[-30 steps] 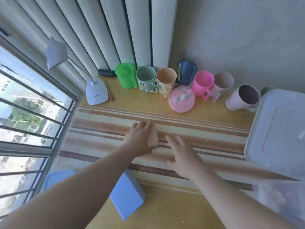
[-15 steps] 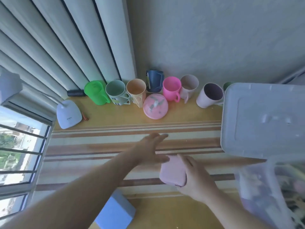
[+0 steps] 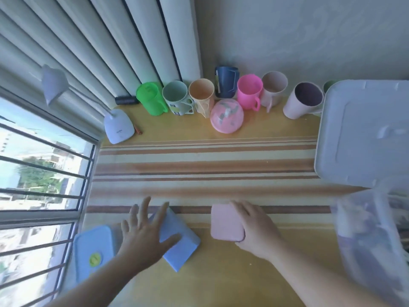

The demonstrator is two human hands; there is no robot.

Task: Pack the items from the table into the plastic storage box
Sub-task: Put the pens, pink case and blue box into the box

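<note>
Head view only: right hand (image 3: 254, 229) grips a pink square container (image 3: 225, 222) over the table's (image 3: 221, 273) near edge, left of the clear storage box (image 3: 371, 235). Left hand (image 3: 143, 235), fingers spread, rests on a blue container (image 3: 179, 242).

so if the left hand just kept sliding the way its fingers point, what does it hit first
Probably nothing soon: the left hand points over bare striped cloth; the green cup looks first in line, though depth is unclear.
</note>
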